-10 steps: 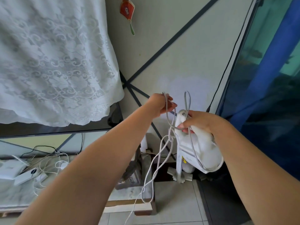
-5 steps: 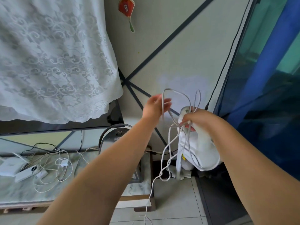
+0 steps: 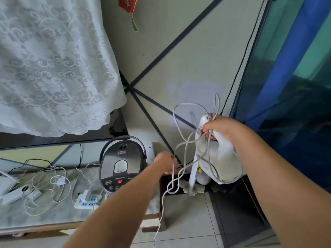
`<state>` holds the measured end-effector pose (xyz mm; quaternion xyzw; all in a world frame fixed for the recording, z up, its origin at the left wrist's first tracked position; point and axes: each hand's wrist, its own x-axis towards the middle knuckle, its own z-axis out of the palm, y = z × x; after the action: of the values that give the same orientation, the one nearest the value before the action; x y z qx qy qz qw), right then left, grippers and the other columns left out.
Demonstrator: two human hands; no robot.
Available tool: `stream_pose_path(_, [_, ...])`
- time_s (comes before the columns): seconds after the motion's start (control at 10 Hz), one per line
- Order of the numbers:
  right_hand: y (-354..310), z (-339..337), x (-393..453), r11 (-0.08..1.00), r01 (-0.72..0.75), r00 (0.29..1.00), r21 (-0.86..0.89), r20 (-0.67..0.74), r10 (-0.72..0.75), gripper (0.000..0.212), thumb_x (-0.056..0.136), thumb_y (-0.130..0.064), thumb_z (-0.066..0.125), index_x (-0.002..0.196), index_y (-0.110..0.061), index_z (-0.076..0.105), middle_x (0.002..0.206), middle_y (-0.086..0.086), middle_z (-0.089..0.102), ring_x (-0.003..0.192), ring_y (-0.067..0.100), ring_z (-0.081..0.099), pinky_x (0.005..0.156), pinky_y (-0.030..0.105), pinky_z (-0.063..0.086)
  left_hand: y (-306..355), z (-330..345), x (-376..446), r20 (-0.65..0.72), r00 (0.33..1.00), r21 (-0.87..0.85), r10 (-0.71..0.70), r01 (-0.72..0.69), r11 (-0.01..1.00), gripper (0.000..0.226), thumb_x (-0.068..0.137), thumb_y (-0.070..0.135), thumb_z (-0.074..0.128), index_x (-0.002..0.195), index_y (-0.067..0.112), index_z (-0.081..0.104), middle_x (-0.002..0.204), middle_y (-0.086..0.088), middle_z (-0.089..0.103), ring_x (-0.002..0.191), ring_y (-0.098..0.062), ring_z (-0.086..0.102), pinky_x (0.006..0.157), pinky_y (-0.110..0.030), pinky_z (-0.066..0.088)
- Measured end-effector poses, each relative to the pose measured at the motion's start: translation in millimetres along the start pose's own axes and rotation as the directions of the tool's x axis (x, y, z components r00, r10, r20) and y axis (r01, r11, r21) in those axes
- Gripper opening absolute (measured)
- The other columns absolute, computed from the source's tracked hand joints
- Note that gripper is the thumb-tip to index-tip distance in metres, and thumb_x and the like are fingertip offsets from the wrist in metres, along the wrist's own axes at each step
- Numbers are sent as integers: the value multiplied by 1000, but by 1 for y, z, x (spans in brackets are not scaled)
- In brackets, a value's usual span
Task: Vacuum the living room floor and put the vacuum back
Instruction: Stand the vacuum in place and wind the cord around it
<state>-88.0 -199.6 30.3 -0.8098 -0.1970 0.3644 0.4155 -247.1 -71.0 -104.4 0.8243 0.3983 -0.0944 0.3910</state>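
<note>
Against the wall by the corner stands the white vacuum [image 3: 219, 163], its handle gripped by the right hand [image 3: 217, 127] along with gathered loops of cord [image 3: 186, 140]. Winding the cord for storage seems underway; next comes lifting another loop up. Since a moment ago the left hand [image 3: 165, 161] has dropped low, pinching the cord beside the counter [image 3: 53, 214]

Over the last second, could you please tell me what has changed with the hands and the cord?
The left hand has dropped from beside the white vacuum handle to lower down, where it grips the thin white power cord. A wider cord loop now stands above the handle. The right hand still clamps the handle and gathered loops; the white upright vacuum remains by the wall.
</note>
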Motion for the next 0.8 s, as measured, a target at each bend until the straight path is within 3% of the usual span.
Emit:
stream_pose_path(0.1, [-1, -4, 3, 998, 22, 1000, -59, -18, -23, 28, 77, -3, 65, 103, -13, 59, 86, 15, 68, 75, 26, 64, 73, 34, 55, 34, -51, -5, -141, 988, -442, -65, -4, 897, 22, 99, 12, 49, 110, -3, 61, 83, -9, 65, 62, -16, 64, 51, -25, 56])
stream_pose_path(0.2, [-5, -7, 1, 995, 30, 1000, -96, 7, -30, 22, 77, -4, 71, 94, -9, 58, 76, 13, 64, 59, 19, 61, 56, 24, 53, 83, -94, -18, -123, 988, -762, -93, -33, 647, 17, 97, 10, 55, 108, -2, 58, 85, -14, 66, 60, -17, 64, 53, -25, 58])
stream_pose_path(0.3, [-5, -10, -3, 994, 45, 998, -96, 36, -42, 16, 81, -5, 68, 90, -11, 56, 64, 4, 62, 44, 7, 59, 42, 14, 43, 117, -108, -19, -139, 990, -754, -22, -92, 651, 10, 97, 7, 55, 89, 0, 58, 57, -7, 67, 56, -19, 67, 66, -30, 60])
stream_pose_path(0.4, [-2, -11, -3, 999, 44, 997, -21, 70, -42, 20, 80, -10, 73, 97, -9, 63, 74, 5, 64, 58, 12, 62, 42, 14, 43, 142, -103, -11, -175, 984, -771, 43, -164, 616, 14, 92, -2, 56, 81, 4, 53, 46, 2, 63, 52, -13, 67, 59, -28, 58])
stream_pose_path(0.5, [-3, -6, -2, 987, -5, 990, 160, 141, -18, 21, 89, -27, 68, 104, -14, 64, 81, 7, 72, 57, 13, 65, 51, 21, 48, 164, -96, -5, -201, 979, -750, 40, -180, 637, 22, 92, -3, 54, 74, 8, 48, 38, 7, 57, 43, -8, 62, 55, -25, 57])
stream_pose_path(0.6, [1, -5, 1, 954, -70, 981, 292, 196, 12, 34, 92, -36, 60, 117, -13, 61, 94, 12, 75, 69, 17, 71, 60, 24, 53, 173, -94, 3, -259, 965, -777, 23, -223, 588, 24, 94, -1, 51, 73, 9, 46, 36, 10, 55, 41, -7, 61, 53, -25, 56])
stream_pose_path(0.7, [4, -6, 9, 891, -78, 982, 447, 191, -10, 49, 87, -45, 63, 122, -11, 61, 103, 17, 72, 90, 28, 72, 80, 36, 55, 169, -92, 12, -278, 960, -819, -37, -216, 532, 14, 96, 2, 51, 82, 6, 51, 36, 11, 54, 41, -6, 61, 57, -26, 58])
stream_pose_path(0.8, [2, -2, 9, 968, 36, 986, 249, 146, -74, 47, 80, -50, 71, 111, -16, 63, 95, 11, 74, 82, 21, 73, 65, 31, 57, 169, -91, 8, -240, 969, -878, -56, -192, 439, 10, 96, 9, 58, 89, 1, 58, 48, -2, 63, 44, -11, 64, 63, -27, 59])
